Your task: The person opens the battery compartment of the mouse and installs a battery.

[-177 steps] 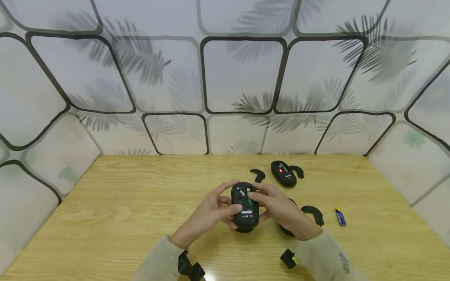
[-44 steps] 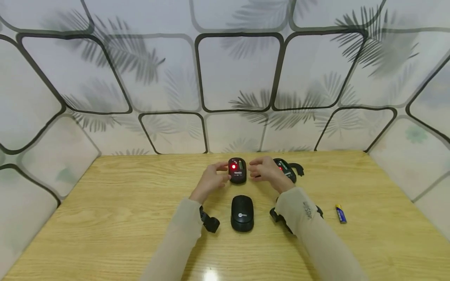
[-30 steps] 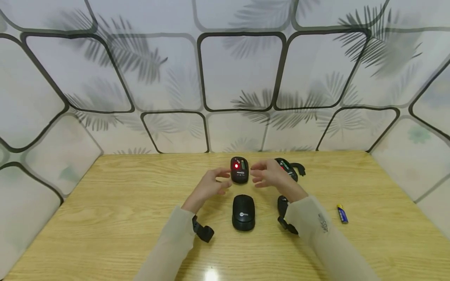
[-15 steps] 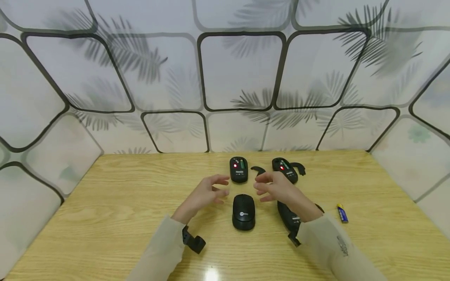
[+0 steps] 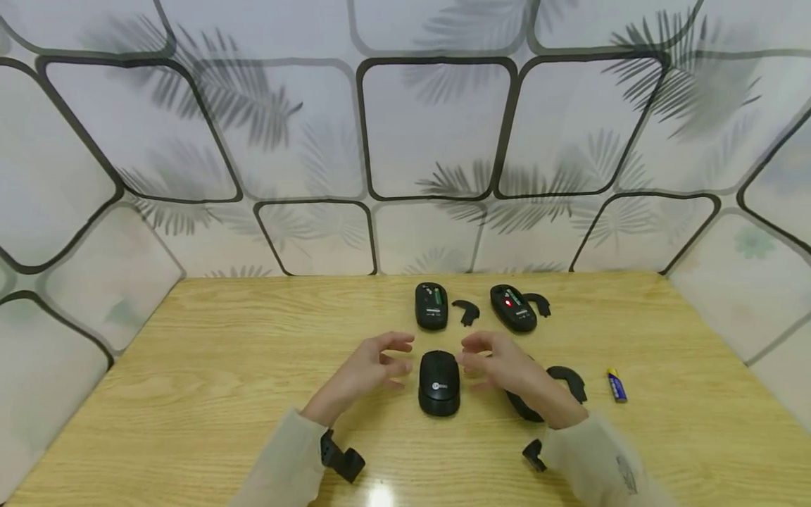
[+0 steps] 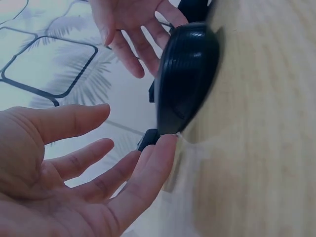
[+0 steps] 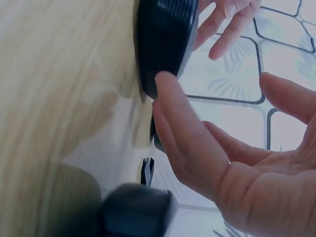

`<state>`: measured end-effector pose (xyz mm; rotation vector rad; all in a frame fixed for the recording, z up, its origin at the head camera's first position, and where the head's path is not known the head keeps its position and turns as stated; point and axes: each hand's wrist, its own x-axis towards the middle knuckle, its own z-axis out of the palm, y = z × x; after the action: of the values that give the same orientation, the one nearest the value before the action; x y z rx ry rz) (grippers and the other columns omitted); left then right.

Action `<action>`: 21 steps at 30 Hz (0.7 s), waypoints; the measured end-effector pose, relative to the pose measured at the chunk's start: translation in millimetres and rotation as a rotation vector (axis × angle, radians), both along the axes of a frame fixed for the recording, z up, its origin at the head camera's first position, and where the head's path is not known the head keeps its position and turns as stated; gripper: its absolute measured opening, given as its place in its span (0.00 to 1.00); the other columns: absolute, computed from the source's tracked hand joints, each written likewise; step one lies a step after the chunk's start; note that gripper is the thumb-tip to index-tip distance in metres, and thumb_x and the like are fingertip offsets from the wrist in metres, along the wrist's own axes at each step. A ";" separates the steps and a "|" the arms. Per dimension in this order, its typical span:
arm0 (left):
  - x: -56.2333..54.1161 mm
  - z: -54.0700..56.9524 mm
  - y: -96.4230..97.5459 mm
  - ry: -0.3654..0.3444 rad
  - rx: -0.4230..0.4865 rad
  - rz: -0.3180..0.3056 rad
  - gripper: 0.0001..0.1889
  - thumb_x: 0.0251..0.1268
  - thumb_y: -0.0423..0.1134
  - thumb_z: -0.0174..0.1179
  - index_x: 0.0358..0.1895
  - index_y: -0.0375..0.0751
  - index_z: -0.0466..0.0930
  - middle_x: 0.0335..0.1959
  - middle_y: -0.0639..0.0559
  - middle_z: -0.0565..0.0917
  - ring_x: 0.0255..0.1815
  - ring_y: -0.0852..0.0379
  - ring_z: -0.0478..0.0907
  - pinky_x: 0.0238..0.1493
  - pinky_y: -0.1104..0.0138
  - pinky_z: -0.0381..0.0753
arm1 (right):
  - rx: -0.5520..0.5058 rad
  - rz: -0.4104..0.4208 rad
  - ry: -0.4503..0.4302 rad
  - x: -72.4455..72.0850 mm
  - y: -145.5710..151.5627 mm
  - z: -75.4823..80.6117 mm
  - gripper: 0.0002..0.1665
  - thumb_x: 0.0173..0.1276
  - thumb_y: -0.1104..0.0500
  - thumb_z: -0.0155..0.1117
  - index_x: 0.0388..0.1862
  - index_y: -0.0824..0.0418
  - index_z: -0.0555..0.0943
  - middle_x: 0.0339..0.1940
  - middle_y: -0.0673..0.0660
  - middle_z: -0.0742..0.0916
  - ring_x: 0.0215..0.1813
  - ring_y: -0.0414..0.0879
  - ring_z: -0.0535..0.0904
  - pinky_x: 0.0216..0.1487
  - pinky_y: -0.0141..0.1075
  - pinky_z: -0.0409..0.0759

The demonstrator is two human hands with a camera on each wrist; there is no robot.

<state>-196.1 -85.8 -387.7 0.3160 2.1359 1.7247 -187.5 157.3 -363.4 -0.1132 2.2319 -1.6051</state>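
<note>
A black computer mouse [image 5: 439, 394] rests right side up on the table between my two hands. My left hand [image 5: 364, 367] is just left of it, fingers spread and loosely bent, holding nothing. On the other side my right hand [image 5: 507, 362] is likewise loose, with nothing in it. In the left wrist view, a fingertip overlaps the lower end of the mouse [image 6: 190, 74]. The right wrist view has a finger near the end of the mouse [image 7: 165, 39] too. Farther back, another mouse [image 5: 431, 317] lies belly up, its battery compartment uncovered, beside its curved cover [image 5: 467, 310].
At the back right, a belly-up mouse [image 5: 516, 319] shows a red light, next to a curved cover [image 5: 540, 303]. Another mouse [image 5: 523, 408] is partly hidden under my right hand, with a cover [image 5: 570, 380] behind my wrist. A blue-and-yellow battery [image 5: 617, 386] lies farther right.
Both hands earlier held a belly-up mouse, which now lies at the back. They have drawn back from it to either side of the upright mouse. Its red light no longer shows.
</note>
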 end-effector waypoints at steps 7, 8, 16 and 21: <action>5.6 -3.6 0.2 -0.040 0.016 0.000 0.26 0.69 0.24 0.60 0.69 0.28 0.70 0.64 0.33 0.73 0.51 0.47 0.78 0.45 0.56 0.90 | -0.002 0.000 -0.036 4.9 -5.9 -3.9 0.32 0.76 0.62 0.61 0.69 0.81 0.63 0.61 0.73 0.74 0.55 0.61 0.80 0.43 0.49 0.90; 6.0 -4.1 0.8 -0.043 0.019 -0.001 0.26 0.69 0.24 0.60 0.70 0.28 0.69 0.64 0.33 0.72 0.51 0.47 0.78 0.45 0.56 0.90 | -0.008 -0.001 -0.038 5.7 -6.0 -4.2 0.32 0.76 0.62 0.61 0.69 0.81 0.64 0.60 0.73 0.74 0.55 0.61 0.80 0.42 0.49 0.90; 9.1 -7.1 5.9 -0.075 0.022 -0.008 0.28 0.69 0.25 0.61 0.71 0.29 0.68 0.65 0.33 0.71 0.52 0.45 0.78 0.43 0.55 0.91 | -0.012 -0.016 -0.061 7.9 -6.8 -8.5 0.34 0.74 0.63 0.63 0.69 0.81 0.64 0.59 0.73 0.77 0.49 0.58 0.84 0.38 0.48 0.91; 9.5 -6.4 9.2 -0.099 0.017 0.000 0.30 0.68 0.26 0.62 0.72 0.29 0.67 0.65 0.32 0.70 0.53 0.44 0.78 0.43 0.55 0.91 | -0.013 -0.026 -0.075 7.8 -7.4 -11.2 0.35 0.72 0.64 0.65 0.70 0.81 0.63 0.61 0.74 0.77 0.44 0.56 0.85 0.35 0.48 0.91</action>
<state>-186.6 -76.7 -394.1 0.2304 2.0517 1.7222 -179.7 149.9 -374.6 -0.0276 2.1754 -1.6104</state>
